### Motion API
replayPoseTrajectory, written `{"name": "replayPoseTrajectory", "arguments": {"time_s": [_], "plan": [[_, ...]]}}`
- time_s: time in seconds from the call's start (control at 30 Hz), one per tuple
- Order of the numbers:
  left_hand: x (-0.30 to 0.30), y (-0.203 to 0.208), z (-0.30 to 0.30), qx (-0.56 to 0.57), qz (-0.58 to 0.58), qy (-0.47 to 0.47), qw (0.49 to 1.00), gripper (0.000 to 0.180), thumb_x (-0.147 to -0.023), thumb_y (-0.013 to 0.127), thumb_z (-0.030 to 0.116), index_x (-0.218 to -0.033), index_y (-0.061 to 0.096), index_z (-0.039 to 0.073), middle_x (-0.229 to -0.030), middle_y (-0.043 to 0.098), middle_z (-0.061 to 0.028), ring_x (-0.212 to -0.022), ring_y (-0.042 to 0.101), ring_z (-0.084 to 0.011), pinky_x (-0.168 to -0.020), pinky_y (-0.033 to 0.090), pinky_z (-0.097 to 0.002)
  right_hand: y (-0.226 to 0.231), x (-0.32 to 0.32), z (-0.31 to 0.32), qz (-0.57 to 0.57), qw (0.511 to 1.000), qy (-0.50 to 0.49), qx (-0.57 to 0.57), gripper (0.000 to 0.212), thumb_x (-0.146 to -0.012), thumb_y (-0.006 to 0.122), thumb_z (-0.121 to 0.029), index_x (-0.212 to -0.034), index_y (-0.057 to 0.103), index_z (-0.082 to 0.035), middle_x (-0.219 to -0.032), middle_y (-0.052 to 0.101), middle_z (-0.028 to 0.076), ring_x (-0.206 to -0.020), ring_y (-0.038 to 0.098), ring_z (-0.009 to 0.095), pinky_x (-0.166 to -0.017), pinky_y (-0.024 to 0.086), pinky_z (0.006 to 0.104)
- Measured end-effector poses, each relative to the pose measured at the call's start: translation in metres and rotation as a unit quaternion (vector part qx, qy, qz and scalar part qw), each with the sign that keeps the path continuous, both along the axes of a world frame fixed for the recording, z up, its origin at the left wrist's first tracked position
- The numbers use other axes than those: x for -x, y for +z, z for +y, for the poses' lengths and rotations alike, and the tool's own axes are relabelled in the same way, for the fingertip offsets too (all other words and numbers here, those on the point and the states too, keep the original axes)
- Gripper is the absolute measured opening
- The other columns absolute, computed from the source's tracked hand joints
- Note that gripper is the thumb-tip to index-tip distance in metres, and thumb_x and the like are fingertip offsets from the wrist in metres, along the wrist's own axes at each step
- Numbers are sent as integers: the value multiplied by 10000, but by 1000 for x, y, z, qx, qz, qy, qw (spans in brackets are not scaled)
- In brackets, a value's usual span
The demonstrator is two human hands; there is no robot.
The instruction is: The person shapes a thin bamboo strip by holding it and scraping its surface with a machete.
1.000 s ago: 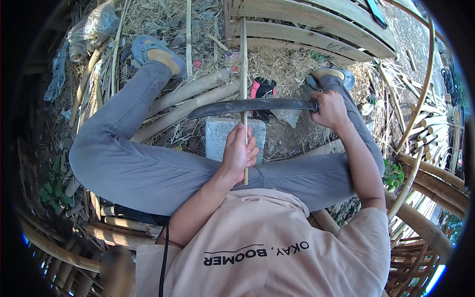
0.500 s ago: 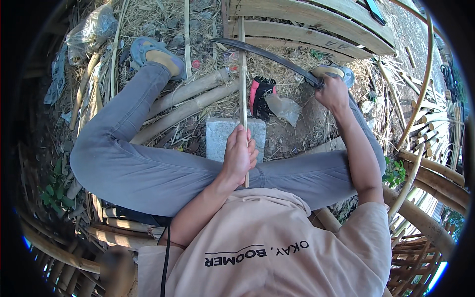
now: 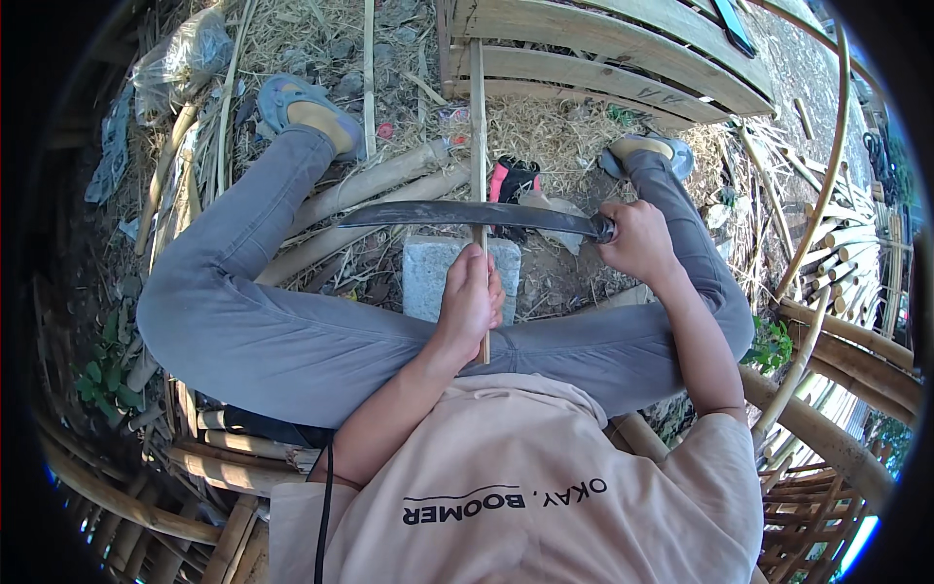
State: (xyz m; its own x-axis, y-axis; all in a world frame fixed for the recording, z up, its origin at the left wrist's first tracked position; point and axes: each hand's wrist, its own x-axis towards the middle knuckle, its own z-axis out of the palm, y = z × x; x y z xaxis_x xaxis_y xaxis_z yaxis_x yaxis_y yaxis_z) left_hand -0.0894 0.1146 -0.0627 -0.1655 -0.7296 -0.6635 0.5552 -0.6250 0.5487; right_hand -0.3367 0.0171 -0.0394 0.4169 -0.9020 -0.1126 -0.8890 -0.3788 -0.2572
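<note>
The left hand [image 3: 470, 292] grips the strip [image 3: 478, 127] over the block [image 3: 421, 277], the right hand [image 3: 637, 240] the knife [image 3: 443, 212]. The knife, earlier well beyond the block, now crosses the strip near the block's far edge.

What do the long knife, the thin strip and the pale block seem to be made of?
Long knife: the blade looks like metal, probably steel; it is dark and dull with lighter streaks.
Thin strip: bamboo or wood, apparently unfinished, given its bare straw colour.
Pale block: concrete or stone, I can't tell which; its grey, mottled face looks matt.
</note>
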Motion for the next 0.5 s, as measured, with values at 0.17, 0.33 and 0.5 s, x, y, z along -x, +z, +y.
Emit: {"name": "replayPoseTrajectory", "arguments": {"time_s": [0.17,0.33,0.5], "plan": [[3,1,-1,6,-22,-5,1000,279,-1100,328,348,-944,445,149,-592,348,43,-430,287,-47,-374,254,-226,6,-14,-5,43,999,20,-23,209,-664,719,-223,-798,679,-68,-667,659,157,-694,673,376,-677,543,481],[3,2,-2,5,-20,-12,1000,275,-1100,329,349,-947,444,151,-596,349,44,-432,287,-46,-383,263,-226,9,-22,-5,36,997,37,-62,219,-668,721,-227,-808,676,-65,-676,662,163,-712,676,380,-697,549,476],[-5,0,-4,0,-10,-23,1000,282,-1098,325,355,-933,444,160,-582,329,53,-430,280,-40,-368,236,-219,7,-36,-11,47,995,41,-72,238,-652,738,-216,-829,692,-64,-714,677,185,-760,692,380,-749,561,466]]}}
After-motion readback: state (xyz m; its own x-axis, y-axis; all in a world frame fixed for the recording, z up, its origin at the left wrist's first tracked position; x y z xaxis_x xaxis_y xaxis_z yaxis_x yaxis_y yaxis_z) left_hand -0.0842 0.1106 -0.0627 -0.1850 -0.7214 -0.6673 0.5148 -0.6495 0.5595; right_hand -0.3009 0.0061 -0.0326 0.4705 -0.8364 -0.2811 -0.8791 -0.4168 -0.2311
